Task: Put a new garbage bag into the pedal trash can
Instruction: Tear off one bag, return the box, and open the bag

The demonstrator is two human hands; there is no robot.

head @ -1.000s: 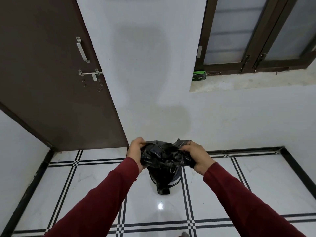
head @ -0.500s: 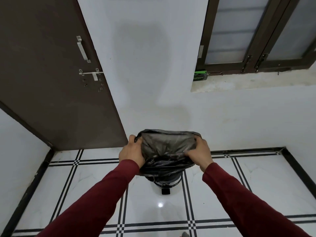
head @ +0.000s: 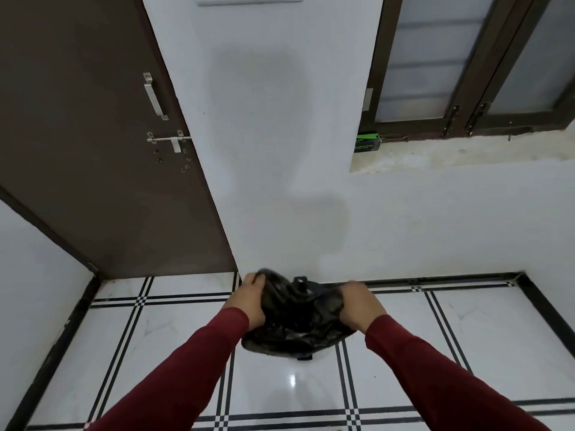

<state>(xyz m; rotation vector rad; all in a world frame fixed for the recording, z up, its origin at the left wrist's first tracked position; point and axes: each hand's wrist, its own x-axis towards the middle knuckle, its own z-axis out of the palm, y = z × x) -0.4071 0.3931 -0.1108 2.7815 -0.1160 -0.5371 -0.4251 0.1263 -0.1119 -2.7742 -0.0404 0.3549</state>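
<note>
A black garbage bag (head: 295,325) is spread low over the pedal trash can, which it hides almost fully. Only the can's black pedal (head: 304,357) pokes out below the bag, and a small dark part (head: 300,281) shows above it. My left hand (head: 250,301) grips the bag's left edge. My right hand (head: 357,306) grips the right edge. Both arms wear dark red sleeves.
White floor tiles (head: 497,337) with black stripes surround the can. A brown door (head: 93,150) stands at the left and a white wall (head: 280,150) behind. At the upper right, a window sill (head: 466,154) carries a small green box (head: 367,144).
Both hands have dropped from chest height, where they held the bag's mouth open, down to the can. The bag now drapes over the can's top.
</note>
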